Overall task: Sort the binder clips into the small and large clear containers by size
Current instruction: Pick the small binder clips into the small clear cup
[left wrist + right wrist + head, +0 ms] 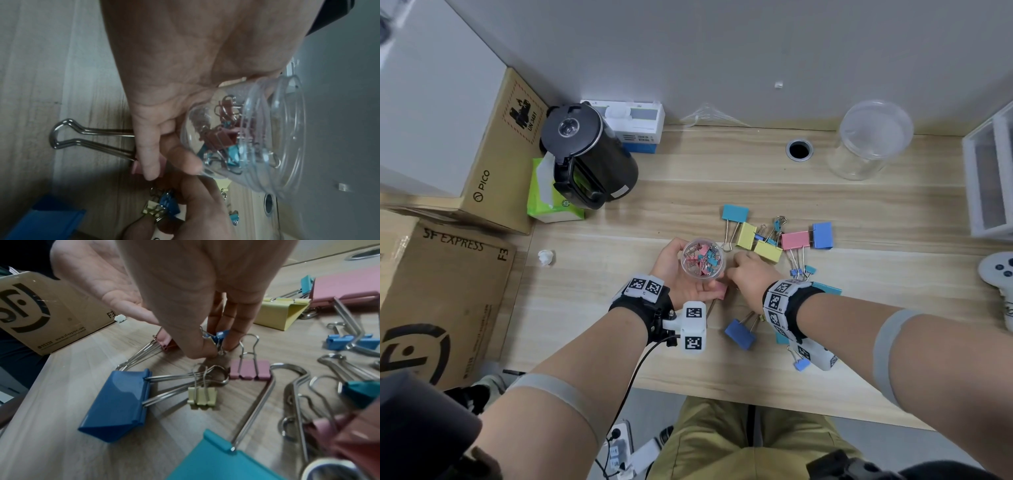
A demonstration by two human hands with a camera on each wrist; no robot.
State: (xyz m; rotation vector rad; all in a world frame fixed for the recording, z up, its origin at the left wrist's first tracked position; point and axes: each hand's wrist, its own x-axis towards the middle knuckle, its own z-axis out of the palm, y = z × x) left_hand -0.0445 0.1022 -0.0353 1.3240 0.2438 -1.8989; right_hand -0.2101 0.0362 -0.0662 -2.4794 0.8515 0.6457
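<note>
My left hand point(683, 275) grips the small clear container point(702, 261) just above the table; it holds several small pink and teal clips point(224, 139). Close to its right, my right hand point(736, 272) reaches down to the table, thumb and fingers pinching a small blue clip point(220, 337). A small pink clip point(249, 369) and a small yellow clip point(202, 396) lie just before it. Large clips point(774, 238) in yellow, pink, blue and teal lie around, including a large blue clip point(117, 404). The large clear container point(873, 140) stands at the back right.
A black kettle point(585, 154) and green tissue pack point(551, 202) stand at the back left, beside cardboard boxes point(448, 294). A white drawer unit point(989, 178) and a game controller point(1000, 270) are at the right edge. A cable hole point(799, 149) is in the tabletop.
</note>
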